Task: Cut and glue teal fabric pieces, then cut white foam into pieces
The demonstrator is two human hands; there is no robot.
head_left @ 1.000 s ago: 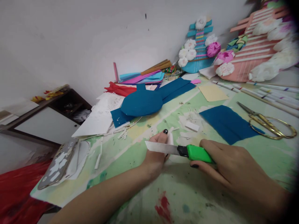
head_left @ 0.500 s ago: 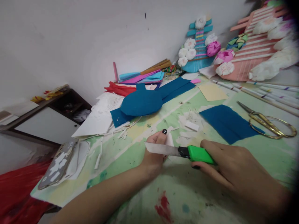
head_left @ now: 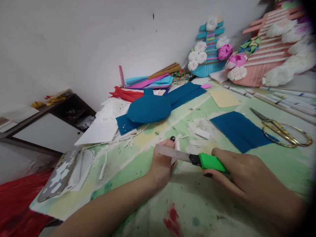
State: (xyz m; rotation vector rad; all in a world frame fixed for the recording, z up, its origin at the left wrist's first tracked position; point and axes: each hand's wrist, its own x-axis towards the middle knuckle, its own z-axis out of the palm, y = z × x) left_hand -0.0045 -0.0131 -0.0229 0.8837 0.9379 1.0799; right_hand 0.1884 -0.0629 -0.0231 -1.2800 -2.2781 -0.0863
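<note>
My right hand (head_left: pixel 243 172) is closed round the green handle of a utility knife (head_left: pixel 212 162). Its long blade is extended and points left, passing in front of my left hand (head_left: pixel 161 161). Between the thumb and fingers of that left hand is a small white piece (head_left: pixel 177 146), perhaps foam board or thick card; the fingers hide part of it. Whether the blade touches the piece I cannot tell. White offcuts (head_left: pixel 202 133) lie on the table just beyond. A blue paper sheet (head_left: pixel 237 130) rests to the right, with gold-handled scissors (head_left: pixel 283 130) overlapping its corner.
A blue lute-shaped cutout (head_left: pixel 149 108) lies behind my hands. Decorated blue (head_left: pixel 209 64) and pink (head_left: pixel 259 70) lute shapes lean at the back wall. A phone (head_left: pixel 60 174) sits at the left table edge, and marker pens (head_left: pixel 286 98) lie at right. A low cabinet (head_left: pixel 49 131) stands left.
The knife blade has tilted slightly and its tip has shifted a little up and to the right. The white piece has turned in my left hand and now looks narrower.
</note>
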